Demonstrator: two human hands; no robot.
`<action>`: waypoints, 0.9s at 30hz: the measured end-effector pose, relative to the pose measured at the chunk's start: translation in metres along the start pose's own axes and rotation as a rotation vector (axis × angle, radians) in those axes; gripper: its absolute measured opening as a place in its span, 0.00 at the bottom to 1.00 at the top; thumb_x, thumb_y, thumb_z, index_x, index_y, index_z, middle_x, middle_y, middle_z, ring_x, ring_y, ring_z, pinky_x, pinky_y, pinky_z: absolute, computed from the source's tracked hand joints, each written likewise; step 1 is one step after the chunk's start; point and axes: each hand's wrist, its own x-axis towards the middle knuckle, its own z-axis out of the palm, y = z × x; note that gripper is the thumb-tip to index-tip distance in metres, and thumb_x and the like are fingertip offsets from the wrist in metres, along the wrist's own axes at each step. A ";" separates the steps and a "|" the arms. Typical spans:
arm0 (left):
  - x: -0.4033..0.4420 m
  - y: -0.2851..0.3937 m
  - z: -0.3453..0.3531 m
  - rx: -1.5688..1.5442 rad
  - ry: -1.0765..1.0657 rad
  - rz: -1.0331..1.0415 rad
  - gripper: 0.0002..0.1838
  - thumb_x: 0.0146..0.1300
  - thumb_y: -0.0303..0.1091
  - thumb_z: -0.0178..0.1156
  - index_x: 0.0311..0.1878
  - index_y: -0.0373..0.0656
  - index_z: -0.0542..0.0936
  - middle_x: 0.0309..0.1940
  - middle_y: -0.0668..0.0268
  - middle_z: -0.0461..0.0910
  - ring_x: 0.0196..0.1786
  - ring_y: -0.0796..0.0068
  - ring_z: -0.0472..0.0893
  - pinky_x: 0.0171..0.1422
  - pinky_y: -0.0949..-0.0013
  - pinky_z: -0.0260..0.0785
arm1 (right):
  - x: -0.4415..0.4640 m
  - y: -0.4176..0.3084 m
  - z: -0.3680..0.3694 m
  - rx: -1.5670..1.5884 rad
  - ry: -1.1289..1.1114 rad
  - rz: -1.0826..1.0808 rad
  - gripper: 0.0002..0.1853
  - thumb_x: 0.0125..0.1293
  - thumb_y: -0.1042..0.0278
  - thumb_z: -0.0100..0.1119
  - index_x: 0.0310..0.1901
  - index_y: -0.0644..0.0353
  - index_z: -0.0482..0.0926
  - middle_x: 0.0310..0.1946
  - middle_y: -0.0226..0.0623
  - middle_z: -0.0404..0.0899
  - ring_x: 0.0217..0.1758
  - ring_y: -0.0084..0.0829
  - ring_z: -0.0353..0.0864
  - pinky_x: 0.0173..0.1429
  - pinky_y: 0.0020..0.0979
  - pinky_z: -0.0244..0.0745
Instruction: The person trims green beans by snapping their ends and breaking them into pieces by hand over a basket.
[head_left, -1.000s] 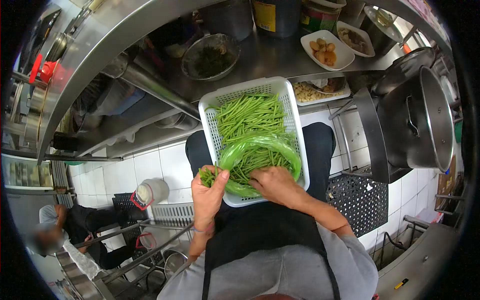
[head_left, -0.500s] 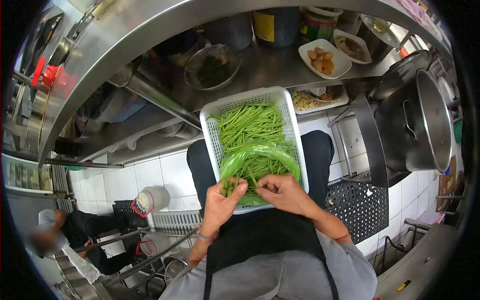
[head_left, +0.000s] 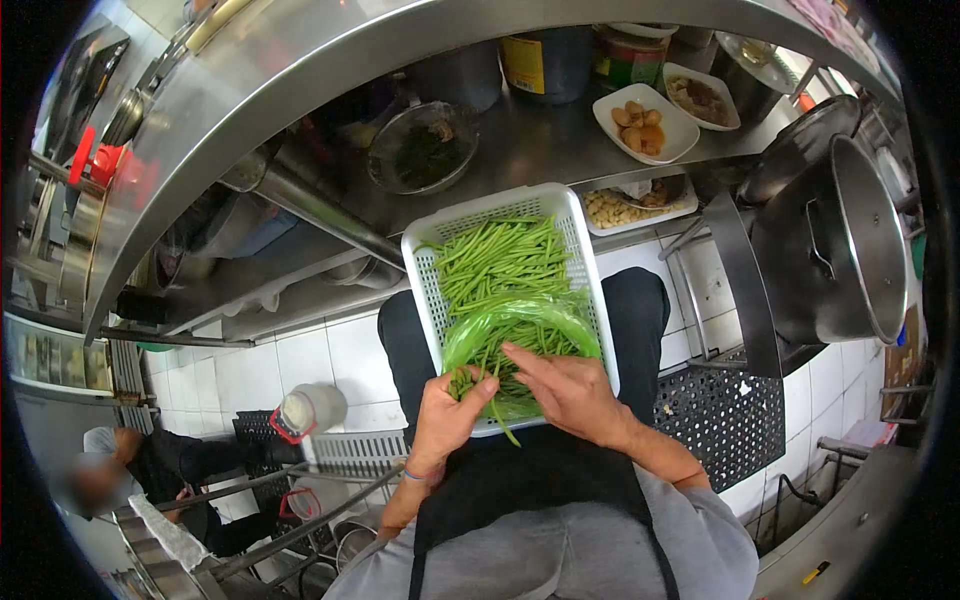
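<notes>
My left hand [head_left: 447, 412] grips several green beans [head_left: 462, 381]; my right hand [head_left: 572, 397], fingers extended, is over one plastic bag [head_left: 468, 337] nearside in one white basket [head_left: 426, 283].

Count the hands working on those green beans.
2: the left hand pinches beans at the left of the basket; the right hand is over the plastic bag. None seems hidden.

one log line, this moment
left hand: holding green beans | right hand: open over plastic bag | white basket: holds bag, loose beans
</notes>
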 end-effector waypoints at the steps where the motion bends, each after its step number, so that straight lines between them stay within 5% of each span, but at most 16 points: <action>1: -0.001 -0.001 -0.001 -0.010 -0.009 -0.030 0.07 0.66 0.31 0.63 0.33 0.39 0.78 0.19 0.76 0.70 0.16 0.88 0.62 0.20 0.78 0.54 | 0.001 0.000 -0.003 -0.076 -0.068 -0.025 0.12 0.59 0.74 0.64 0.46 0.58 0.82 0.22 0.37 0.78 0.22 0.38 0.80 0.30 0.37 0.77; 10: -0.003 0.005 -0.002 -0.044 -0.038 -0.040 0.07 0.66 0.31 0.64 0.34 0.38 0.80 0.22 0.77 0.74 0.26 0.88 0.69 0.30 0.78 0.62 | -0.003 0.010 0.012 0.134 0.070 -0.073 0.05 0.62 0.75 0.62 0.40 0.61 0.80 0.23 0.39 0.79 0.23 0.38 0.80 0.29 0.36 0.77; 13: -0.011 0.014 0.012 0.135 -0.218 0.009 0.06 0.66 0.30 0.64 0.35 0.38 0.80 0.25 0.77 0.75 0.28 0.87 0.70 0.32 0.78 0.64 | -0.008 0.013 0.016 0.211 0.022 0.135 0.02 0.63 0.78 0.59 0.37 0.63 0.78 0.27 0.38 0.81 0.22 0.35 0.79 0.26 0.32 0.74; 16: -0.013 0.014 0.011 0.130 -0.173 0.038 0.06 0.66 0.31 0.64 0.38 0.38 0.79 0.25 0.77 0.74 0.28 0.88 0.70 0.32 0.78 0.64 | -0.010 0.033 0.030 0.729 0.067 0.280 0.02 0.64 0.79 0.53 0.36 0.63 0.76 0.28 0.33 0.78 0.19 0.25 0.72 0.21 0.27 0.66; 19: -0.007 0.016 0.000 -0.129 -0.051 -0.019 0.08 0.67 0.31 0.63 0.40 0.36 0.78 0.23 0.73 0.76 0.25 0.87 0.71 0.28 0.79 0.63 | -0.013 0.044 0.016 1.525 -0.172 0.697 0.05 0.67 0.75 0.50 0.37 0.63 0.76 0.28 0.28 0.74 0.22 0.16 0.65 0.21 0.20 0.57; 23: -0.002 0.012 -0.008 -0.255 0.058 0.054 0.09 0.68 0.32 0.61 0.40 0.37 0.75 0.23 0.68 0.78 0.20 0.87 0.68 0.23 0.79 0.59 | -0.018 0.034 0.021 1.201 -0.452 0.853 0.10 0.72 0.67 0.49 0.46 0.61 0.79 0.27 0.24 0.70 0.23 0.13 0.61 0.24 0.17 0.54; 27: 0.001 0.005 -0.008 -0.127 0.179 0.125 0.08 0.68 0.32 0.60 0.40 0.37 0.75 0.22 0.66 0.77 0.16 0.87 0.65 0.19 0.80 0.55 | -0.016 0.023 0.024 1.137 -0.552 0.707 0.16 0.76 0.58 0.48 0.48 0.61 0.81 0.24 0.20 0.66 0.25 0.12 0.60 0.26 0.19 0.57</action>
